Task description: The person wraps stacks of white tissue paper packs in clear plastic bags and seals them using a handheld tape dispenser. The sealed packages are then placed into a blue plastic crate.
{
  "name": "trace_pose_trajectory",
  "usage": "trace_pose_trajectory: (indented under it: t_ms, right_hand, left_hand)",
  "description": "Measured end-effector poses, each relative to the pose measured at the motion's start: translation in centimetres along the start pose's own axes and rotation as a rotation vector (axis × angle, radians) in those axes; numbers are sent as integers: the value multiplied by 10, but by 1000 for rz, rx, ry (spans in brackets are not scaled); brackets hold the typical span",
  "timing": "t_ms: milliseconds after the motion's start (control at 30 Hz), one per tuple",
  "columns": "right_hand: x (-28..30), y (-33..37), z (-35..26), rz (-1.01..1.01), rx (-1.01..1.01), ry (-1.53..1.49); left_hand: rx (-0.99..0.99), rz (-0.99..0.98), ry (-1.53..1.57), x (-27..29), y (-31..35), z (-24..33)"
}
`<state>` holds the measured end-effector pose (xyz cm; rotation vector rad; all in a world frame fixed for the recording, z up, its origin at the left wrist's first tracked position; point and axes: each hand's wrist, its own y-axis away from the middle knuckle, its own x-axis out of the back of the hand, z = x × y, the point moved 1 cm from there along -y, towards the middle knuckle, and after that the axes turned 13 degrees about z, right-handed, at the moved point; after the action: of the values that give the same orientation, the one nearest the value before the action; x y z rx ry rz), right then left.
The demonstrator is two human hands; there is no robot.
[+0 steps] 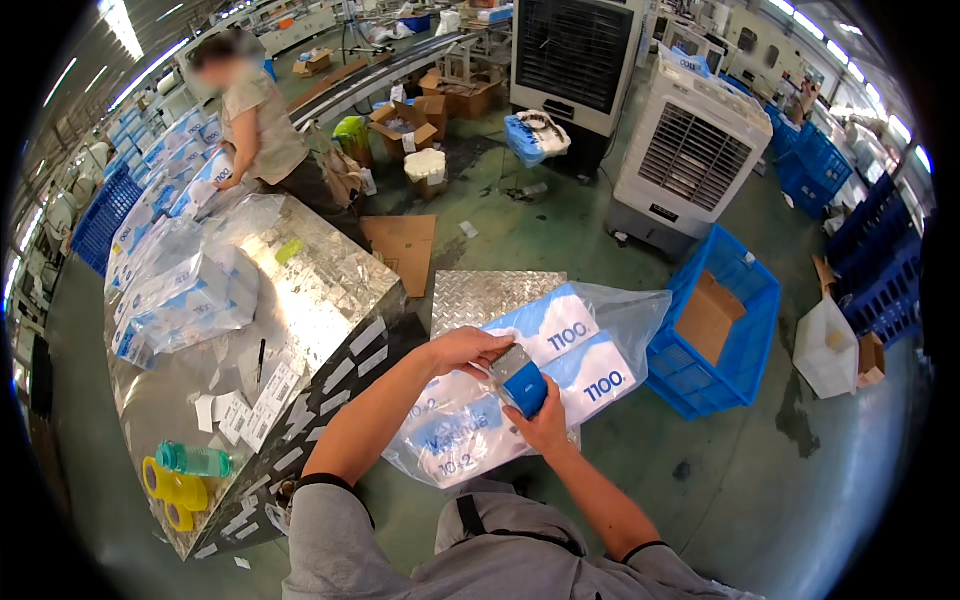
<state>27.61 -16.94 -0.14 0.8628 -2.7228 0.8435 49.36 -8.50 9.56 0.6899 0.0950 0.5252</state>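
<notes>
In front of me is a clear plastic bag [640, 305] holding white and blue soft packs [583, 378], likely tissues. Above the packs my right hand [543, 420] grips a small blue and grey box-shaped object [522, 384] from its lower right side; its exact kind cannot be made out. My left hand [468, 350] is closed at the object's upper left corner, fingers pinched there. The bag lies over a metal tread-plate surface [490, 300], its loose end spreading to the right.
On the metal table [330, 265] at left are bagged packs [190, 300], labels [268, 405], a green bottle [195, 459] and yellow tape rolls [178, 490]. A blue crate [715, 370] stands right, near an air cooler [690, 150]. Another person [262, 125] works at the table's far end.
</notes>
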Motion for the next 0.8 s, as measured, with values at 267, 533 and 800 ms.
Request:
trace_pose_trajectory:
  t_ms: [267, 533, 800]
  right_hand:
    - [-3, -3, -3, 10, 18, 88]
    - [-5, -36, -50, -169, -92, 372]
    - [-28, -65, -75, -248, -212, 542]
  left_hand:
    - [-346, 112, -230, 10, -13, 2]
    - [-480, 358, -329, 70, -69, -3]
    - [-636, 532, -603, 74, -156, -59]
